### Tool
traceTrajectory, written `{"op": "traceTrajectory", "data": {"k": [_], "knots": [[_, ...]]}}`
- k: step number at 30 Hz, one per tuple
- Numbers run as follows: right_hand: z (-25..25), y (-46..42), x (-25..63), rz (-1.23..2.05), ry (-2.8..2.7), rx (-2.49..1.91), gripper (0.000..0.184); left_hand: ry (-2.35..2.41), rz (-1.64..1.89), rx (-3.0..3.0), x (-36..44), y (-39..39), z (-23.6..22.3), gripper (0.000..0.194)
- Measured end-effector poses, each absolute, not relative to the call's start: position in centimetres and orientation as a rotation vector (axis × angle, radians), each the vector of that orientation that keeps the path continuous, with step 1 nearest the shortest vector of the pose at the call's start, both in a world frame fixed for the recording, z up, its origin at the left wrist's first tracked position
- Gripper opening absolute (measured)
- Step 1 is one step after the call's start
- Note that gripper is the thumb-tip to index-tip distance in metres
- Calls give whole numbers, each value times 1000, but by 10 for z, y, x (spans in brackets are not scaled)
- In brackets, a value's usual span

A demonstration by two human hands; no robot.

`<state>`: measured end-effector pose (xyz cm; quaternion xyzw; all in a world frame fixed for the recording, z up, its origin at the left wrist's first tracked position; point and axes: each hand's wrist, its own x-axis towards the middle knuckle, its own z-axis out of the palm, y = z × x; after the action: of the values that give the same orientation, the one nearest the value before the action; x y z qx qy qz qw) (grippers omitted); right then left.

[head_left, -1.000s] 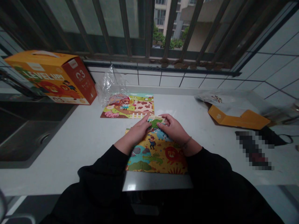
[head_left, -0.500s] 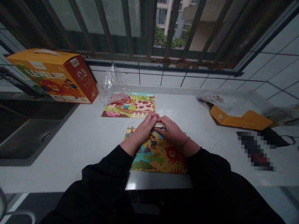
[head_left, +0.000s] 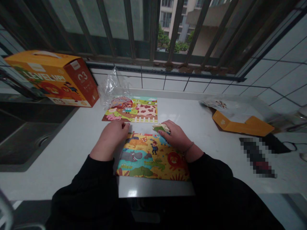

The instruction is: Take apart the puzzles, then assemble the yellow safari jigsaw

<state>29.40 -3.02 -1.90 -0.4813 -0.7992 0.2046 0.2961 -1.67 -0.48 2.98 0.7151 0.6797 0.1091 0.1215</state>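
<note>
My right hand (head_left: 174,137) is shut on a small stack of cardboard jigsaw pieces (head_left: 160,128), which sits at the top edge of a jungle-animal jigsaw (head_left: 148,159) showing a hippo, a crocodile and a lion. My left hand (head_left: 111,137) rests apart from the stack, with its fingertips near the jigsaw's top left corner and nothing visible in it. Beyond both hands lies a farm-scene jigsaw (head_left: 130,110) with a cow pattern and a white fence, and its lower edge nearly meets the jungle one.
A white countertop (head_left: 79,153) holds everything. A yellow and red puzzle box (head_left: 51,78) and a clear plastic bag (head_left: 110,86) stand at the back left, a steel sink (head_left: 31,140) lies left, and an orange card folder (head_left: 242,125) and a pixelated dark item (head_left: 256,156) lie right.
My left hand has moved left, away from the stack, which stays in my right hand. More of the jungle jigsaw shows, including the hippo.
</note>
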Motion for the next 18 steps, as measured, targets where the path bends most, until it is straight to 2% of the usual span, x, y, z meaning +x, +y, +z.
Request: {"op": "traceTrajectory", "data": {"k": [4,10,15,18], "knots": [[-20,-30,292,583,-2138,-1276,18,1990,127,2093,-15,-13,39,48],[-23,-28,293,592,-2084,-1318,18,1966,159,2003,-9,-12,39,44],[-22,-28,292,634,-2106,-1223,19,1737,584,2071,4,-15,33,26],[-22,-30,290,702,-2126,-1146,22,1406,676,2072,21,-23,26,33]]}}
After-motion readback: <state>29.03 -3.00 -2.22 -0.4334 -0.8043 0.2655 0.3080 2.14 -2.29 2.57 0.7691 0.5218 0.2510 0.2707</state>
